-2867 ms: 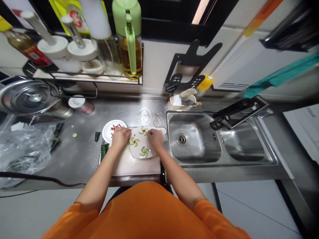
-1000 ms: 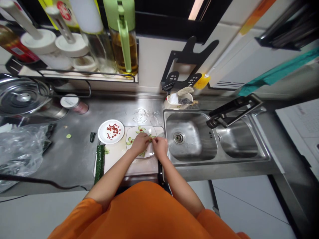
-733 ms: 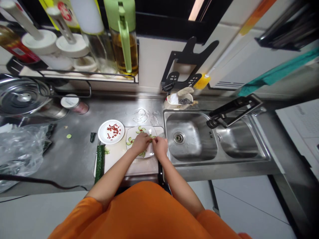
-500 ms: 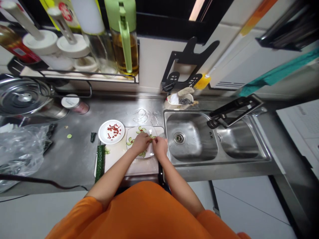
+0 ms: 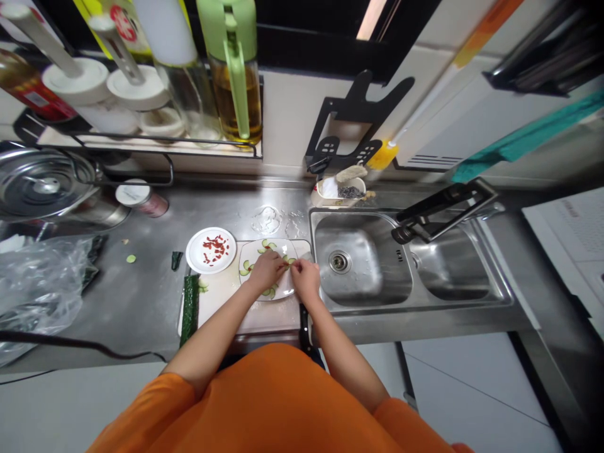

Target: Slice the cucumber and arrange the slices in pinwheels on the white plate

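Note:
My left hand (image 5: 268, 270) reaches over the square white plate (image 5: 282, 286), fingers pinched together near its right side. What those fingertips hold is too small to name; a tiny reddish speck shows beside them. Close by on the right, my right hand (image 5: 307, 280) is closed at the plate's edge, its fingertips on a thin cucumber slice (image 5: 289, 259). More curved green-edged slices (image 5: 246, 268) lie in small fans around the plate, some with red bits. The plate rests on a white cutting board (image 5: 221, 302). A round white dish (image 5: 193, 255) of chopped red pieces (image 5: 216, 248) stands left of it.
A length of cucumber (image 5: 190, 307) lies along the board's left edge, with a cut-off end (image 5: 176, 260) behind it. The double sink (image 5: 363, 305) with a black faucet (image 5: 418, 223) is at right. A black knife handle (image 5: 306, 330) juts out at the board's front right.
My right hand has shifted slightly to the right, its fingertips a little apart from the left ones. My left hand has barely moved.

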`<action>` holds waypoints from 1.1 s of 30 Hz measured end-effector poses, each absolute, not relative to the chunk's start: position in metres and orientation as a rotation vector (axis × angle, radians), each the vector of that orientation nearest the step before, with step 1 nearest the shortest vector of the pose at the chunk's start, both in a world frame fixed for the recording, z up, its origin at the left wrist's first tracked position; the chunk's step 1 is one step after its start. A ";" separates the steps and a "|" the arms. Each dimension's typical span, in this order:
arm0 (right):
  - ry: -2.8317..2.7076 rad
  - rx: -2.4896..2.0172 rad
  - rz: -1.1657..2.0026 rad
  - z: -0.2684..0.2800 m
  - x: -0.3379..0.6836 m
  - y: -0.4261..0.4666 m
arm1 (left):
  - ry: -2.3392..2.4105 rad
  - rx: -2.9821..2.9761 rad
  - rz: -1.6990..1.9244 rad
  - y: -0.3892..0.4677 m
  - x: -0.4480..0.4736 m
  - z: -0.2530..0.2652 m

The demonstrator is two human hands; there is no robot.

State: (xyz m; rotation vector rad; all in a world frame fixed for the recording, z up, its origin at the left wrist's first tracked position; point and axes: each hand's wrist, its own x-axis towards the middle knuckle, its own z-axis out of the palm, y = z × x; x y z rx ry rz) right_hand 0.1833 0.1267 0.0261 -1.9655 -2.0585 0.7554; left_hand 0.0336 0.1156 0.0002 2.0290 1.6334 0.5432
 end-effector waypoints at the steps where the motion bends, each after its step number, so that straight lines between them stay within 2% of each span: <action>1: -2.056 -1.963 0.759 0.026 0.184 0.127 | 1.636 2.032 0.546 0.116 0.034 0.000; 33: -2.086 -1.854 0.715 0.020 0.183 0.125 | 1.680 2.052 0.503 0.117 0.039 -0.001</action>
